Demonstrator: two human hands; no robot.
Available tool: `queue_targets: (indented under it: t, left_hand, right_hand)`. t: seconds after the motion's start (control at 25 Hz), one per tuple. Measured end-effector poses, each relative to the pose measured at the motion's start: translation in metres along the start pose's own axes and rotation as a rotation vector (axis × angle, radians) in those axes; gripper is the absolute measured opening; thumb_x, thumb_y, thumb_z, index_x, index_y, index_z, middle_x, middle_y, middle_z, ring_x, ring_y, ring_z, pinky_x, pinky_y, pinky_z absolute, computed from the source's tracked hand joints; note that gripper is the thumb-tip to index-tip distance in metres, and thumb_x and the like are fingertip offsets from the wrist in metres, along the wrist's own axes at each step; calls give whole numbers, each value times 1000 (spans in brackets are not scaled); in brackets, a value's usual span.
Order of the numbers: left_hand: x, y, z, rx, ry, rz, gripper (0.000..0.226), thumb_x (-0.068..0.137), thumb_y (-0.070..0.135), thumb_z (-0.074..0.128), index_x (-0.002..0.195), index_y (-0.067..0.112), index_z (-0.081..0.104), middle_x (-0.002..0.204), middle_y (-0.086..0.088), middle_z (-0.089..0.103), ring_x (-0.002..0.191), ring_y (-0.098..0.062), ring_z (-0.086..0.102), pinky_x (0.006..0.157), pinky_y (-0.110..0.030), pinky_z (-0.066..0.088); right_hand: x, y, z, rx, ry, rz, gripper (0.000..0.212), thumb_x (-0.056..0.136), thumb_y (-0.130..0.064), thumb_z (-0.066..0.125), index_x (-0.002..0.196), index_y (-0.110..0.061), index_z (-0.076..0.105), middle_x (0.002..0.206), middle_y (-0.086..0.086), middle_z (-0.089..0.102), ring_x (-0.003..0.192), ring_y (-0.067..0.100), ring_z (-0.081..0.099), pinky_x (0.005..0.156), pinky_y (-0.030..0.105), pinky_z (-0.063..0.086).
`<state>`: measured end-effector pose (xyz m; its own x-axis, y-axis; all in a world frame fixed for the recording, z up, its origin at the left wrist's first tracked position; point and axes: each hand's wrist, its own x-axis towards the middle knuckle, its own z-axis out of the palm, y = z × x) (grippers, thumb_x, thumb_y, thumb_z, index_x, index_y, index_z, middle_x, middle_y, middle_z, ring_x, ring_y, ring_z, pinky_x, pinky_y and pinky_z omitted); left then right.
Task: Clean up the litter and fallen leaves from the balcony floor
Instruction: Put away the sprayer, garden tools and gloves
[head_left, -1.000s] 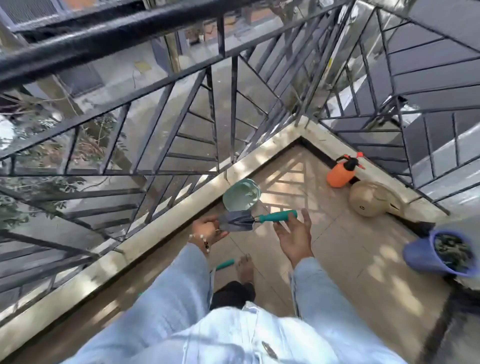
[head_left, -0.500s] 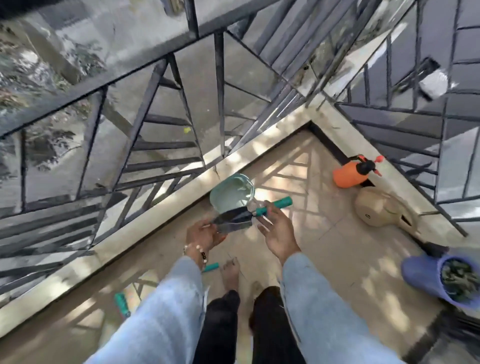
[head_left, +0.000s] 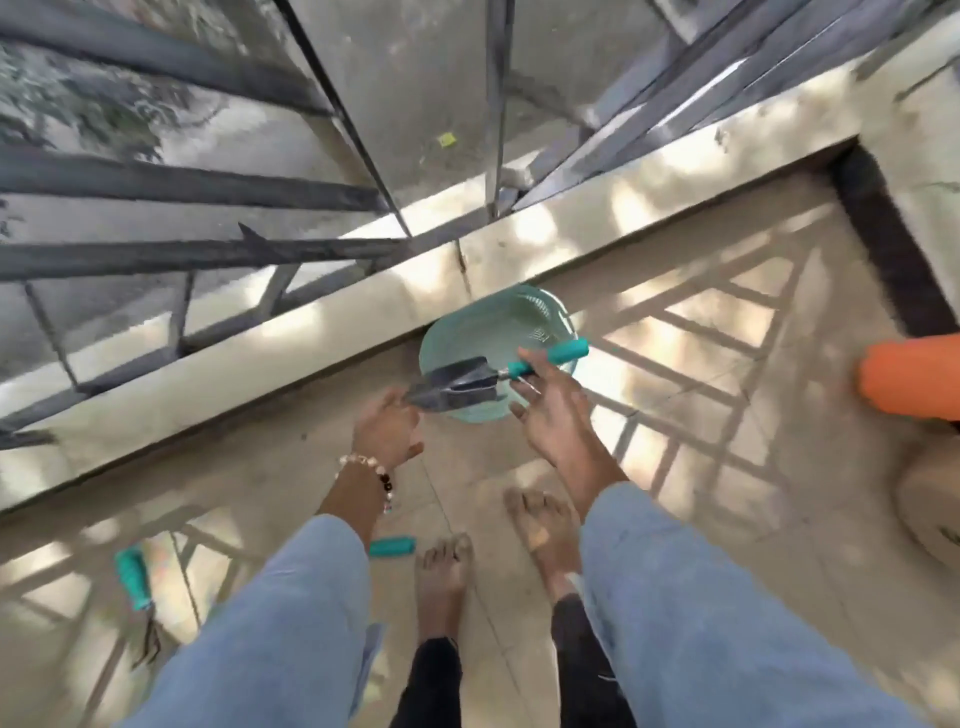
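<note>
My right hand (head_left: 556, 410) holds a garden trowel (head_left: 457, 387) by its teal handle, fingers pinched round the shaft. At the dark blade's tip, my left hand (head_left: 387, 428), with a bead bracelet on the wrist, grips the metal. The trowel is level, just above a pale green plastic basket (head_left: 483, 322) that stands on the balcony floor against the stone kerb (head_left: 311, 358). Blur hides whether anything lies on the blade. No leaves or litter show clearly on the tiles.
Two more teal-handled tools lie on the floor: one handle (head_left: 392, 546) by my bare feet, a small rake (head_left: 136, 582) at the left. An orange sprayer (head_left: 909, 376) and a beige watering can (head_left: 935, 514) sit at the right edge. A metal railing (head_left: 197, 254) runs above the kerb.
The view has tipped down and closer to the floor. Both hands still hold the trowel, which now hangs over the green basket; its handle points further right.
</note>
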<state>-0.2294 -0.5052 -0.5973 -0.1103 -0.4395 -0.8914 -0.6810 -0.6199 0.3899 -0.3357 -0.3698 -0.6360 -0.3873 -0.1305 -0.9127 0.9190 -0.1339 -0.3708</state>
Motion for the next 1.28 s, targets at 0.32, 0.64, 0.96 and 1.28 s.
queue_targets:
  t: [0.32, 0.64, 0.96, 1.28]
  left_hand:
    - [139, -43, 46, 192, 29, 201, 61, 88, -8, 45, 145, 14, 38, 130, -3, 52, 113, -24, 54, 96, -39, 47]
    - [127, -57, 45, 268, 5, 206, 74, 90, -1, 50, 153, 26, 21, 123, 12, 54, 104, -9, 52, 93, -26, 42]
    - [24, -85, -26, 96, 37, 44, 40, 93, 3, 47, 131, 15, 55, 115, 3, 63, 100, -18, 61, 84, -28, 55]
    - [-34, -181, -149, -361, 225, -150, 19, 95, 0, 45, 101, 11, 58, 77, -9, 60, 49, -16, 53, 35, -13, 33]
  right_hand:
    - [152, 32, 5, -32, 18, 47, 9, 92, -11, 58, 83, -13, 56, 74, 7, 56, 64, 15, 54, 57, 23, 49]
    - [156, 49, 2, -29, -131, 47, 17, 101, -10, 40, 102, -24, 49, 99, 0, 52, 66, 5, 63, 68, 23, 54]
    - [23, 51, 6, -446, -96, -59, 20, 96, -17, 51, 115, -10, 56, 101, 9, 62, 88, 21, 62, 71, 28, 50]
    - [-56, 177, 21, -1399, -348, -203, 12, 93, -12, 55, 91, -11, 67, 78, 8, 67, 67, 19, 61, 56, 24, 47]
